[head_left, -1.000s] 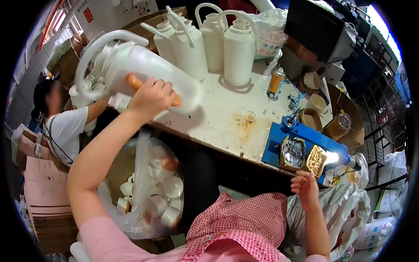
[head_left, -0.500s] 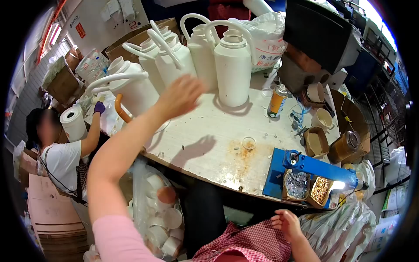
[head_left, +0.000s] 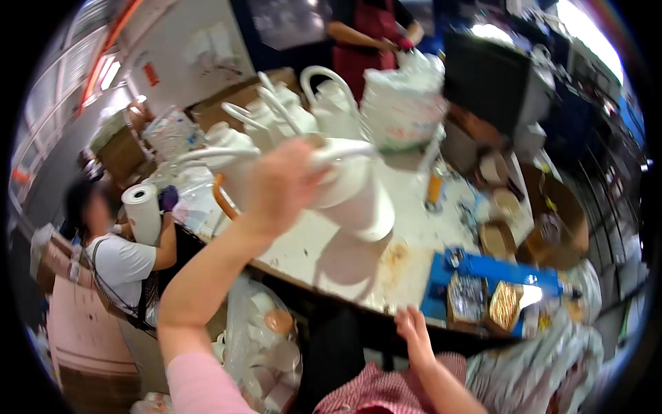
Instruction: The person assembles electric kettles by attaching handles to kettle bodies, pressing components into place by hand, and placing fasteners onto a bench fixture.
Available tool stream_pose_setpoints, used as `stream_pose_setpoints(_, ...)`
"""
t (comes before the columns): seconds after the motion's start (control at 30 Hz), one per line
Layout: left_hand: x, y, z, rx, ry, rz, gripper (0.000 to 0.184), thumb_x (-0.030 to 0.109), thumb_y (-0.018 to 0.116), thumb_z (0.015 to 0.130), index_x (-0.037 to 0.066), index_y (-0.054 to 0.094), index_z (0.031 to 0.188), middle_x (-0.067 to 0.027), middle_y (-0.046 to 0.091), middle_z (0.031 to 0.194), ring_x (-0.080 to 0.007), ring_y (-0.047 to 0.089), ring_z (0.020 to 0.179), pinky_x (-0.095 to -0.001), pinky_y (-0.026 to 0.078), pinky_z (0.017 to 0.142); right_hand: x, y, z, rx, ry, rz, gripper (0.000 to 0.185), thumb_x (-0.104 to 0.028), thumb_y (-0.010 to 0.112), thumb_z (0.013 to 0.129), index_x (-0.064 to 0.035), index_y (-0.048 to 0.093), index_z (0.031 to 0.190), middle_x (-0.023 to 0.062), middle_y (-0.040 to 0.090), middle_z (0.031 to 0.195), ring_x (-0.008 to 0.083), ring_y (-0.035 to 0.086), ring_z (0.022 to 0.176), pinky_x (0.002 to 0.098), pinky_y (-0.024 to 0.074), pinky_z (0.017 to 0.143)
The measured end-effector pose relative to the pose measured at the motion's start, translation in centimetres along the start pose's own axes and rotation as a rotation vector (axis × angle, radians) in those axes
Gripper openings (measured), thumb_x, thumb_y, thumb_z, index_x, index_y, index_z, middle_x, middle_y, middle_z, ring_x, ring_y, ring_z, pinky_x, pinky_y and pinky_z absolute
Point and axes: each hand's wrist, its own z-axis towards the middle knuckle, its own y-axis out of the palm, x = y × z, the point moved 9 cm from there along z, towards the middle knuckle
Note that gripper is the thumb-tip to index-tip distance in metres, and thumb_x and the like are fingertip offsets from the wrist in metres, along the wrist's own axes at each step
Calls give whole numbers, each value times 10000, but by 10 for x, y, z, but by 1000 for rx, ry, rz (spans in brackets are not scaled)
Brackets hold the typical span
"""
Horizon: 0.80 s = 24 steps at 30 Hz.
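My left hand (head_left: 284, 190) is closed round the curved handle of a white jug (head_left: 358, 203), a tall insulated-looking pot. The jug leans over the worktable, its base toward the right and its shadow below; motion blurs it. My right hand (head_left: 414, 332) is at the table's front edge, left of the blue press (head_left: 507, 268), its fingers stretched out and holding nothing that shows. Several more white jugs (head_left: 338, 110) with looped handles stand at the back left of the table.
A white printed sack (head_left: 402, 110) stands at the back, with an orange spray can (head_left: 434, 190) to its right. Small boxes of metal parts (head_left: 467, 297) lie by the press. Two co-workers are near: one left with a white roll (head_left: 141, 210), one behind.
My left hand has taken hold of the front jug's handle, and the jug has come nearer and tilted. My right hand has risen toward the table edge. The view has shifted.
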Motion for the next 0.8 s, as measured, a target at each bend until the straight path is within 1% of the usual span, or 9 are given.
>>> stream_pose_setpoints(0.1, -3, -83, -55, -128, -530, -434, 106, 89, 705, 912, 18, 646, 964, 15, 573, 785, -94, 535, 735, -273, 447, 659, 2, 10, -14, 107, 91, 141, 621, -468, 384, 1082, -34, 327, 1522, 129, 467, 1513, 231, 409, 1417, 376, 311, 1149)
stream_pose_setpoints(0.2, -6, -108, -133, -226, -799, -743, 174, 145, 585, 1013, 22, 571, 1137, 93, 437, 678, 38, 336, 516, -173, 228, 439, 10, 7, -62, 163, 132, 358, 504, -373, 501, 1061, 40, 484, 1348, 140, 581, 1260, 223, 536, 1178, 333, 427, 1030)
stream_pose_setpoints(0.27, -18, -93, -170, -324, -819, -840, 241, 225, 549, 1044, 29, 537, 1183, 86, 423, 660, 33, 318, 469, -175, 208, 391, 2, -25, -99, 295, 71, -51, 484, -347, 564, 1035, 54, 512, 1301, 147, 623, 1155, 208, 588, 1053, 332, 501, 895)
stream_pose_setpoints(0.33, -42, -45, -227, -563, -1017, -694, 258, 219, 575, 1023, 30, 552, 1198, -3, 549, 751, -83, 502, 534, -230, 403, 467, 15, -56, -125, 364, 232, -6, 511, -327, 611, 1010, 75, 510, 1308, 156, 638, 1088, 202, 599, 958, 354, 519, 816)
stream_pose_setpoints(0.4, -15, 6, -256, -654, -324, -51, 278, 177, 593, 991, 43, 573, 1233, -117, 641, 991, -267, 646, 864, -374, 535, 790, 54, -107, -153, 425, 391, -124, 580, -369, 655, 977, 107, 544, 1289, 180, 693, 1022, 243, 665, 886, 370, 538, 792)
stream_pose_setpoints(0.47, 39, 31, -271, -629, -227, -63, 382, 267, 601, 978, 14, 576, 1263, -177, 610, 1233, -388, 542, 1194, -497, 398, 1065, 66, -157, -160, 356, 306, -363, 516, -406, 679, 947, 40, 646, 1204, 180, 732, 964, 296, 706, 842, 395, 544, 759)
stream_pose_setpoints(0.57, 105, 24, -261, -553, -54, -247, 524, 406, 590, 971, -7, 556, 1291, -180, 571, 1302, -387, 513, 1237, -491, 384, 1074, -29, -173, -151, 282, 293, -1098, 334, -398, 714, 897, -67, 748, 921, 157, 726, 842, 358, 693, 831, 446, 537, 753)
stream_pose_setpoints(0.67, 121, 47, -291, -688, -321, -530, 626, 494, 568, 951, -24, 544, 1301, -199, 545, 1324, -388, 509, 1240, -484, 378, 1083, -120, -193, -111, 528, -357, -806, 163, -151, 690, 901, 12, 699, 891, 159, 687, 855, 269, 690, 792, 368, 520, 692)
stream_pose_setpoints(0.8, 97, 56, -299, -758, -611, -624, 564, 256, 725, 833, 14, 553, 1313, -196, 542, 1319, -369, 512, 1227, -457, 383, 1082, -141, -246, -21, 748, -261, -1462, 272, -299, 657, 892, -39, 728, 929, 184, 709, 840, 329, 716, 799, 431, 549, 690)
